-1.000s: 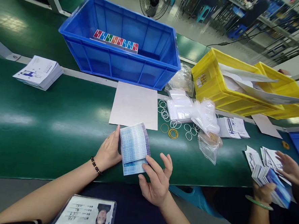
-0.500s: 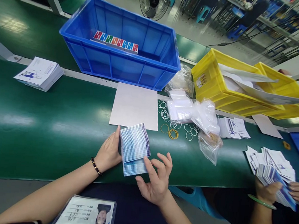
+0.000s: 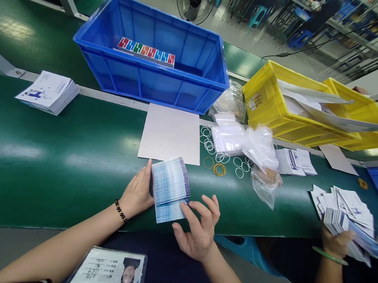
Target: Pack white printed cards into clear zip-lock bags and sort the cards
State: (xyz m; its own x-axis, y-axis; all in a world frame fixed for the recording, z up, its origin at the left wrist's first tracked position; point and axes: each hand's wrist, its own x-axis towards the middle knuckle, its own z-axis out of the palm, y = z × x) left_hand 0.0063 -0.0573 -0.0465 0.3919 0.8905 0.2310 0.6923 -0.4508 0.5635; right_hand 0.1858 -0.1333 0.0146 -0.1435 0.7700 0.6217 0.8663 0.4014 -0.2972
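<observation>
A thick stack of blue-and-white printed cards or booklets [image 3: 171, 181], its edges fanned in fine steps, stands over the front part of the green bench. My left hand [image 3: 139, 186] grips it along its left side, thumb and fingers partly hidden behind it. On its lower right, the index finger of my right hand [image 3: 198, 227] touches the stepped edges; the other fingers are spread and hold nothing. Just behind the stack lies a blank pale sheet [image 3: 172, 132]. White rings [image 3: 208, 145] and yellow rubber bands [image 3: 219, 169] lie to the right of it.
A blue bin [image 3: 163, 86] with small coloured boxes [image 3: 146, 52] stands behind. Yellow bins [image 3: 292, 122] holding papers are at right, near plastic bags [image 3: 260, 148]. A booklet pile [image 3: 47, 92] sits at left. A co-worker's hands [image 3: 336, 242] hold similar cards at far right.
My right index finger has slid slightly down along the stack's edges. My left hand and the stack stay in place. The co-worker's right-side hand has moved outward with some cards.
</observation>
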